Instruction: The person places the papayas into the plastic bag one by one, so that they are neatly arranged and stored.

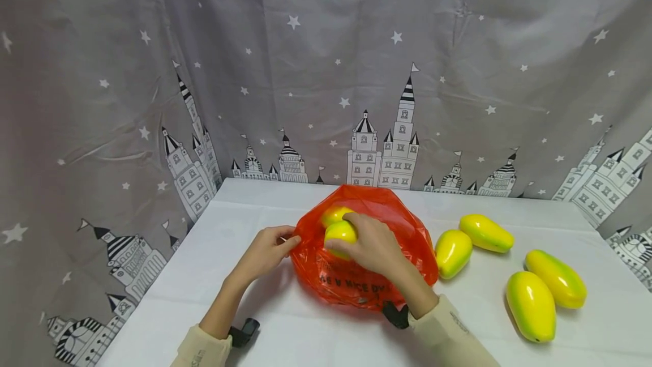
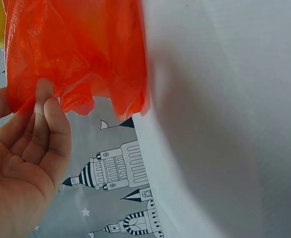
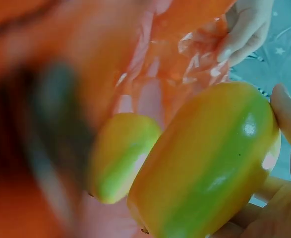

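A red plastic bag (image 1: 415, 242) lies on the white table with its mouth spread wide. My left hand (image 1: 265, 251) pinches the bag's left rim between thumb and fingers, as the left wrist view also shows. Inside the bag's mouth, my right hand (image 1: 374, 245) grips a glossy yellow papaya (image 3: 209, 163) with green streaks, thumb on one side and fingers on the other. Another papaya (image 3: 123, 158) lies just beyond it in the bag, partly hidden in the head view. Whether more fruit lies deeper in the bag, I cannot tell.
Several more papayas lie to the right of the bag; the closest papaya (image 1: 453, 254) is against its right edge, and another papaya (image 1: 531, 306) is nearer the front. Behind the white table (image 1: 244, 197) hangs a grey curtain (image 1: 316, 84) printed with castles and stars.
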`<state>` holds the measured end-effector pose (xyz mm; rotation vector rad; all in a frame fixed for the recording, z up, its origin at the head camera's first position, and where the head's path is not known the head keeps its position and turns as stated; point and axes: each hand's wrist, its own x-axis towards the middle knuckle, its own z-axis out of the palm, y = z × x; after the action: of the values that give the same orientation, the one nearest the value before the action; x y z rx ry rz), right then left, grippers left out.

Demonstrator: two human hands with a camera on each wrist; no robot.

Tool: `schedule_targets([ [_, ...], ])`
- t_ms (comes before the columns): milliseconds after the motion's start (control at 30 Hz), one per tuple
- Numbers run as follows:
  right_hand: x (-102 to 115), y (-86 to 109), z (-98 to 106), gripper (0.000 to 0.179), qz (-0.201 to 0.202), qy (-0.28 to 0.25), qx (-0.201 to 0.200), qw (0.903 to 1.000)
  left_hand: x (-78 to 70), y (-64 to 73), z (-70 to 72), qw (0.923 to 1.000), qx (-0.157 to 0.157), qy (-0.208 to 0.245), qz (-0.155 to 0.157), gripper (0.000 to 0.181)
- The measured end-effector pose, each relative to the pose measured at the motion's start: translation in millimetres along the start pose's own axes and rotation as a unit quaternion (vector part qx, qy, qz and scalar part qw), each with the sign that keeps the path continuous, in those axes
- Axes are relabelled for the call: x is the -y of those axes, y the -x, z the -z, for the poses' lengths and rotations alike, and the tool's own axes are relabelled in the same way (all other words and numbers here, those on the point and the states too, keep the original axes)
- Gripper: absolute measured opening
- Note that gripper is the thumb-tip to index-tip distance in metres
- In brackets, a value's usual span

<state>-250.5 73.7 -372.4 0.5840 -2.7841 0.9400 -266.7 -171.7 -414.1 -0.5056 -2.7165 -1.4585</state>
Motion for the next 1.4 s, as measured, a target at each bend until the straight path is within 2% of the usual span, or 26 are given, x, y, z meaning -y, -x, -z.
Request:
schedule_targets([
  [167,-8,-11.3,-9,0.052,-0.015,-0.006,-0.005,0.9998,0.5,-0.1,-0.1,1.0,0.003,-0.002,0.004,0.024],
  [367,-9,-18.1,-19,0.051,-0.024,-0.013,-0.004,0.9996,-0.2,-0.6,-1.3,0.9999,0.006,0.0,0.009,0.025],
  [767,-9,-27.5,-38,0.062,-0.065,-0.006,-0.021,0.9976,1.1,-1.2,-1.8,1.0,0.006,-0.004,0.006,0.024],
  [1067,-16,-32.4,-50,0.063,-0.065,0.006,-0.027,0.9975,-3.1,-1.8,-4.1,0.9999,0.007,-0.01,0.002,0.024],
  [1333,-16,-34.0,-61,0.065,-0.064,0.026,-0.001,0.9976,-2.5,-1.4,-2.7,0.9997,0.004,-0.011,0.019,0.026],
  [1400,-16,-33.2,-62,0.065,-0.066,0.024,0.003,0.9975,-2.0,-1.7,-2.8,0.9998,0.006,-0.01,0.015,0.027],
])
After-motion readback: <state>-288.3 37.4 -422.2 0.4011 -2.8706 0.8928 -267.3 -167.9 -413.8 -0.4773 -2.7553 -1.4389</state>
